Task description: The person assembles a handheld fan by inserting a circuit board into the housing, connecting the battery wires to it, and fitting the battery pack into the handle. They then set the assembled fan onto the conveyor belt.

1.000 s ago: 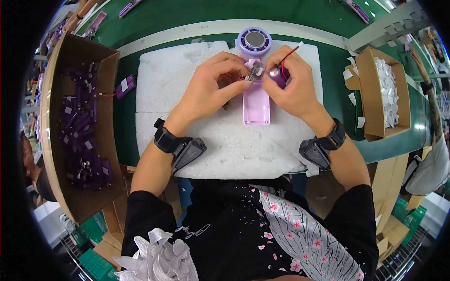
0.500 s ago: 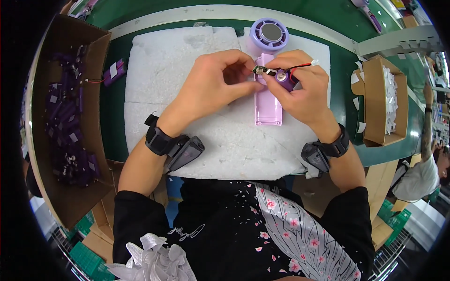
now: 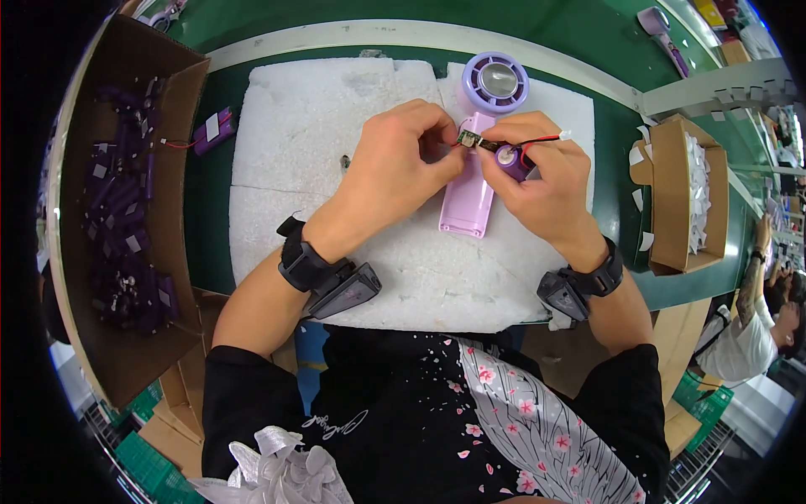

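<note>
A pale purple handheld fan with a round head [image 3: 472, 94] lies on white foam, its pink handle shell [image 3: 466, 207] open toward me. Over the shell's upper part, my right hand [image 3: 550, 172] grips a purple cylindrical battery [image 3: 510, 165] with red and black leads ending in a white plug [image 3: 565, 135]. Its thumb and forefinger also hold one end of a small green circuit board [image 3: 468, 139]. My left hand [image 3: 401, 168] is closed at the board's other end, thumb and forefinger together beside a thin wire. What sits between those fingertips is too small to make out.
At the left, a deep cardboard box [image 3: 186, 181] holds many purple batteries; a wired battery pack [image 3: 213, 128] lies beside it. A smaller carton [image 3: 667, 193] with white pieces stands right. Another fan [image 3: 663, 38] lies far right. A person in white [image 3: 739, 344] is at the right edge.
The fan has turned slightly, its handle's lower end swinging left. My left fingertips have drawn closer together at the board. My right hand keeps its hold on the battery.
</note>
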Action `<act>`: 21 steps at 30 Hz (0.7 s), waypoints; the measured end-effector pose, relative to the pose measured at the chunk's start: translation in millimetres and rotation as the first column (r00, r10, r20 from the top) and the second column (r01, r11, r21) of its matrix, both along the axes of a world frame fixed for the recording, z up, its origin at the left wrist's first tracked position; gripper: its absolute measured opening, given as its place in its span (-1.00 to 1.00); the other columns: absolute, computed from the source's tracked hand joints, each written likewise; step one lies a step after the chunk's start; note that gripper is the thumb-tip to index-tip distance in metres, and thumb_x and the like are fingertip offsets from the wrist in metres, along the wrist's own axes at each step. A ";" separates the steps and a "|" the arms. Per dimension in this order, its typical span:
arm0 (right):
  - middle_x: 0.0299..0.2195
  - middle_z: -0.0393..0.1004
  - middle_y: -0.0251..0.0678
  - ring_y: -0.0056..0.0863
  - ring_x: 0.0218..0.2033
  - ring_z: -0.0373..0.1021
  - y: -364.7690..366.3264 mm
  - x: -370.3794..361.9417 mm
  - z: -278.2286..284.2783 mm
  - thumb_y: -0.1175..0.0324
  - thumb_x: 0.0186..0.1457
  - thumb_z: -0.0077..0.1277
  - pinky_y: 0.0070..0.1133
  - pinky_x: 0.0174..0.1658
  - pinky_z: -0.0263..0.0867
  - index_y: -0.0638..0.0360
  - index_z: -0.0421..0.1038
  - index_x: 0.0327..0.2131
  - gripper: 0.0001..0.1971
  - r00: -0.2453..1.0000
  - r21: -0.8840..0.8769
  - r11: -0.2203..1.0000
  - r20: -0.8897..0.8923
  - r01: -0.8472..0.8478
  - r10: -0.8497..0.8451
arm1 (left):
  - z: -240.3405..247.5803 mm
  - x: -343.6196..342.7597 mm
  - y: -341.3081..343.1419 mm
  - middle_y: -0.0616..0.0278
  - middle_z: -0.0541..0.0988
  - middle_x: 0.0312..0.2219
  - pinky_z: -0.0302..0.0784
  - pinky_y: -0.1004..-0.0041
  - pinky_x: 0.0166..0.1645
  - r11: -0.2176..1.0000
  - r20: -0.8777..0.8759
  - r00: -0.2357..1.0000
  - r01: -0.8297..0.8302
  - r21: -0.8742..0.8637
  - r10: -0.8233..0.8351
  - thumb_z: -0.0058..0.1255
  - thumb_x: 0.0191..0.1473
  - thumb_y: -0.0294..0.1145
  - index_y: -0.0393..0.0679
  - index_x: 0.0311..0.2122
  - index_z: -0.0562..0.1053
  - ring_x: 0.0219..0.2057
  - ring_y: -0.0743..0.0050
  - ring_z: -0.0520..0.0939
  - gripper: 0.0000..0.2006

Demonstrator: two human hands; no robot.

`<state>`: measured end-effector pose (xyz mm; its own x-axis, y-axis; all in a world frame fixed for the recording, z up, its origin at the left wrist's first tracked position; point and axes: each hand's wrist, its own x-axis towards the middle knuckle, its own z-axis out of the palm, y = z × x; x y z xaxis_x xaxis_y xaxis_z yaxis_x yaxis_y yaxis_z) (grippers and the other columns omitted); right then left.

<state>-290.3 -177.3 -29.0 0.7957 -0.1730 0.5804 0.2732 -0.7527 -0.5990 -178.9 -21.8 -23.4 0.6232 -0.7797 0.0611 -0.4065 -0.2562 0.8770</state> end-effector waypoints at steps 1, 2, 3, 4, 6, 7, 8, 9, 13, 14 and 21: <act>-0.38 0.55 -0.22 -0.42 -0.40 0.49 0.7 -0.3 -0.6 0.58 -0.18 0.24 -0.62 -0.34 0.38 0.29 0.51 -0.38 -0.80 1.000 0.041 0.999 -0.018 0.021 -0.020 | -0.4 0.1 0.2 0.16 0.52 -0.53 0.46 0.43 -0.40 1.000 0.004 1.000 -0.007 0.003 0.007 0.20 -0.15 -0.46 -0.28 -0.41 0.46 -0.53 0.35 0.52 -0.82; -0.38 0.55 -0.22 -0.42 -0.40 0.49 1.4 0.2 1.0 0.58 -0.18 0.24 -0.62 -0.34 0.38 0.29 0.51 -0.38 -0.80 1.000 0.038 0.999 -0.017 0.018 -0.017 | 0.2 0.9 0.1 0.16 0.52 -0.53 0.46 0.43 -0.40 1.000 0.006 1.000 -0.010 0.000 0.010 0.20 -0.15 -0.46 -0.28 -0.41 0.46 -0.53 0.35 0.52 -0.82; -0.38 0.54 -0.22 -0.43 -0.40 0.49 3.1 -0.6 3.5 0.57 -0.17 0.23 -0.62 -0.34 0.38 0.29 0.51 -0.37 -0.80 0.997 0.053 0.997 -0.055 0.064 -0.061 | 1.0 0.2 0.8 0.15 0.52 -0.53 0.46 0.43 -0.40 1.000 0.013 1.000 -0.009 0.000 0.009 0.20 -0.14 -0.46 -0.28 -0.43 0.47 -0.53 0.35 0.52 -0.83; -0.38 0.54 -0.22 -0.44 -0.41 0.49 4.5 -1.0 5.8 0.57 -0.15 0.23 -0.63 -0.33 0.37 0.29 0.50 -0.37 -0.81 0.990 0.066 0.992 -0.095 0.110 -0.104 | 1.9 -0.4 1.3 0.15 0.53 -0.54 0.46 0.43 -0.41 1.000 0.019 1.000 -0.008 0.000 0.008 0.20 -0.14 -0.46 -0.29 -0.44 0.47 -0.54 0.35 0.53 -0.83; -0.38 0.54 -0.22 -0.45 -0.41 0.49 5.2 -1.3 8.0 0.56 -0.14 0.22 -0.63 -0.32 0.37 0.30 0.50 -0.36 -0.81 0.979 0.078 0.984 -0.139 0.159 -0.147 | 4.0 -1.8 1.4 0.15 0.53 -0.54 0.46 0.43 -0.41 1.000 0.021 1.000 -0.005 0.002 0.005 0.20 -0.14 -0.46 -0.29 -0.45 0.48 -0.54 0.35 0.53 -0.84; -0.38 0.54 -0.22 -0.46 -0.41 0.48 4.0 -1.4 8.7 0.55 -0.13 0.22 -0.64 -0.32 0.37 0.30 0.50 -0.36 -0.81 0.979 0.082 0.985 -0.146 0.152 -0.139 | 5.8 -2.8 0.8 0.19 0.53 -0.55 0.43 0.48 -0.43 1.000 0.013 1.000 -0.025 -0.013 0.025 0.21 -0.13 -0.47 -0.29 -0.45 0.48 -0.55 0.45 0.51 -0.85; -0.38 0.54 -0.22 -0.47 -0.41 0.48 2.8 -1.5 9.0 0.55 -0.12 0.21 -0.64 -0.31 0.37 0.30 0.50 -0.35 -0.81 0.979 0.086 0.986 -0.154 0.146 -0.132 | 7.2 -3.9 0.3 0.23 0.53 -0.56 0.41 0.54 -0.45 0.999 0.005 0.999 -0.045 -0.027 0.045 0.21 -0.12 -0.48 -0.29 -0.45 0.48 -0.57 0.54 0.49 -0.86; -0.38 0.55 -0.23 -0.48 -0.41 0.48 1.7 -1.0 9.0 0.54 -0.11 0.21 -0.65 -0.31 0.36 0.30 0.50 -0.35 -0.82 0.980 0.089 0.986 -0.158 0.140 -0.125 | 7.7 -3.8 -0.5 0.28 0.52 -0.56 0.39 0.60 -0.47 0.997 -0.001 0.998 -0.064 -0.043 0.064 0.21 -0.10 -0.49 -0.29 -0.46 0.48 -0.58 0.64 0.48 -0.86; -0.38 0.55 -0.23 -0.50 -0.41 0.48 1.4 -0.4 7.0 0.54 -0.11 0.22 -0.64 -0.31 0.36 0.30 0.50 -0.35 -0.81 0.981 0.097 0.988 -0.159 0.123 -0.107 | 2.8 -4.0 1.3 0.25 0.55 -0.54 0.41 0.58 -0.46 0.998 0.118 0.992 -0.044 -0.053 0.050 0.20 -0.10 -0.49 -0.30 -0.46 0.50 -0.57 0.61 0.51 -0.87; -0.38 0.55 -0.23 -0.50 -0.41 0.48 1.2 -0.2 7.5 0.54 -0.11 0.22 -0.64 -0.31 0.36 0.30 0.50 -0.35 -0.81 0.981 0.096 0.988 -0.160 0.123 -0.107 | 3.2 -3.6 1.1 0.25 0.55 -0.54 0.41 0.58 -0.46 0.998 0.117 0.992 -0.044 -0.054 0.050 0.20 -0.10 -0.49 -0.30 -0.46 0.50 -0.57 0.61 0.51 -0.87; -0.38 0.55 -0.25 -0.51 -0.41 0.48 4.3 -1.7 11.5 0.51 -0.09 0.21 -0.65 -0.30 0.37 0.30 0.50 -0.33 -0.81 0.964 0.100 0.980 -0.224 0.170 -0.144 | 2.1 -1.5 1.3 0.27 0.55 -0.54 0.42 0.56 -0.47 0.997 0.116 0.993 0.025 -0.073 -0.017 0.20 -0.10 -0.50 -0.30 -0.44 0.53 -0.57 0.58 0.52 -0.89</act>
<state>-292.0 -173.0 -17.6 0.8567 -0.3623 0.3671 0.0126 -0.6969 -0.7171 -180.5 -20.4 -21.3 0.5922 -0.7833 0.1893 -0.5103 -0.1826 0.8404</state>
